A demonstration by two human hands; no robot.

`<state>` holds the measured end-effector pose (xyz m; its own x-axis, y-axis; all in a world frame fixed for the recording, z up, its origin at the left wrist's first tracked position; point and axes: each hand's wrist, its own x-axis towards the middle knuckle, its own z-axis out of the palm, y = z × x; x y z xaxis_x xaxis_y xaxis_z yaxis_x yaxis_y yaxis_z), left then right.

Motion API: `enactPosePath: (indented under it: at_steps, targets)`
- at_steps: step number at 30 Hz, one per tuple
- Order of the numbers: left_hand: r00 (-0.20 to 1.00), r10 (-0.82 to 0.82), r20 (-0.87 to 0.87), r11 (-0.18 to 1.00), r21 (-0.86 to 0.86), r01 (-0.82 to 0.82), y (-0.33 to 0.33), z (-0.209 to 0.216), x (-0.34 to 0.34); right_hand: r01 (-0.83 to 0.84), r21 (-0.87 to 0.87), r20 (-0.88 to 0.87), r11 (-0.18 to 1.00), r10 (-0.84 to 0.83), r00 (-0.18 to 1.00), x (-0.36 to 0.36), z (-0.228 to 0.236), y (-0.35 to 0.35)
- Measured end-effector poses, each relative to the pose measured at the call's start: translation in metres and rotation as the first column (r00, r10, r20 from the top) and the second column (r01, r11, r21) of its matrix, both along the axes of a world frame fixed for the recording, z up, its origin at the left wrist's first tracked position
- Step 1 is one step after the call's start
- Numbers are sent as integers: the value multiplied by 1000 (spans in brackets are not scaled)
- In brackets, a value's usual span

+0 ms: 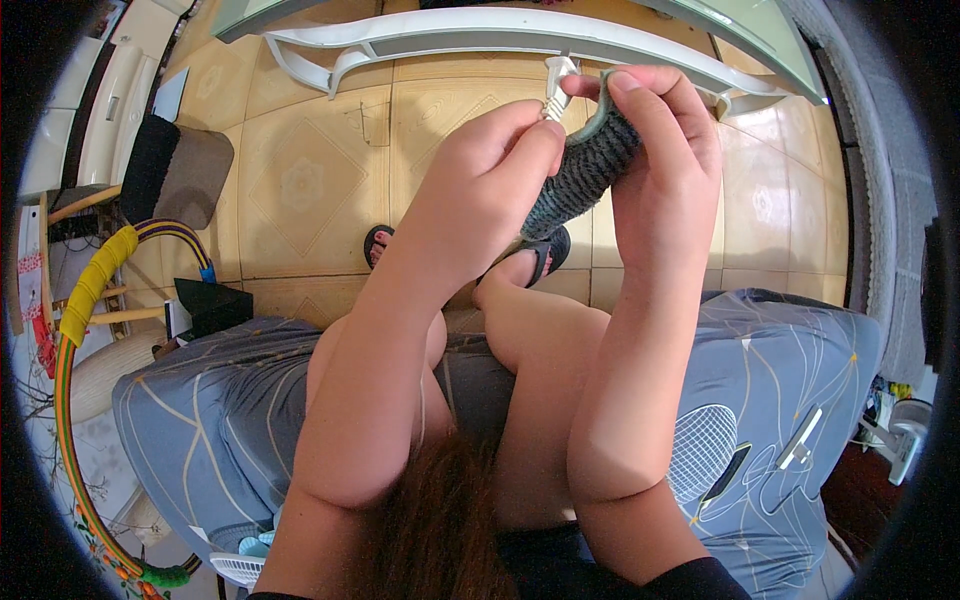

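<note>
Both my hands are raised in front of me, close together above the tiled floor. My left hand point(495, 165) is closed, thumb and fingers pinching a white plug point(559, 88) by its ridged neck, its wider end pointing up. In my right hand point(665, 125), thumb and fingertips grip the pale green rim of a dark grey-green ribbed piece point(585, 180) that looks knitted. This piece hangs down between my hands, its lower left part behind my left hand. The plug is beside the rim; whether they touch I cannot tell.
I sit on a seat with a grey-blue patterned cover point(770, 345). To the right lie a white mesh racket-shaped thing point(703, 450), a phone point(727, 472) and a white power strip point(800, 438) with a cable. A striped hoop point(66, 400) stands left; a white-framed table point(450, 35) is ahead.
</note>
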<state>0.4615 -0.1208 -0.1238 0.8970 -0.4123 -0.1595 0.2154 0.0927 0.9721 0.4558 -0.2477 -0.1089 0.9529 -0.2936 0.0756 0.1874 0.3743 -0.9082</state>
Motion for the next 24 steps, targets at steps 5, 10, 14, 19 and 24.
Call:
enactPosePath:
  at_steps: [5, 10, 14, 19, 24]
  targets:
    - [999, -21, 28, 1000, 8, 21, -3, 0, 0, -17, -9, -17, 1000, 17, 1000, -1, 1, -1]
    - [996, 0, 91, 999, 48, -4, -2, -3, 1, -25, -9, -20, 1000, 25, 999, -1, 2, 0]
    - [989, 11, 145, 997, 72, -22, -3, -4, 1, -13, -11, -13, 1000, 13, 1000, -1, 3, 0]
    - [986, 28, 166, 996, 79, -42, -3, -2, 1, 21, 0, -6, 1000, -21, 1000, -1, 3, 1]
    - [992, -13, -124, 987, -161, -8, 1, 6, 4, 62, -41, 1, 997, -62, 998, 0, -3, -3]
